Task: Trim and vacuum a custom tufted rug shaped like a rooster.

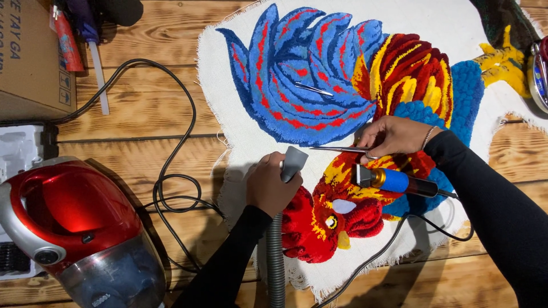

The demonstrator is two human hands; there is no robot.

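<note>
One view only, from the camera on your head. It looks almost straight down onto the wooden plank table [142,108], close enough that the tufted rooster rug [319,85] fills the centre and upper right of the frame. Your sleeves enter from the bottom edge and lower right, so you stand at the frame's bottom side. Left hand [273,183] sits just below centre, right hand [394,136] right of centre. The red vacuum cleaner [74,222] is cut off at lower left, a cardboard box [25,57] at upper left.
</note>
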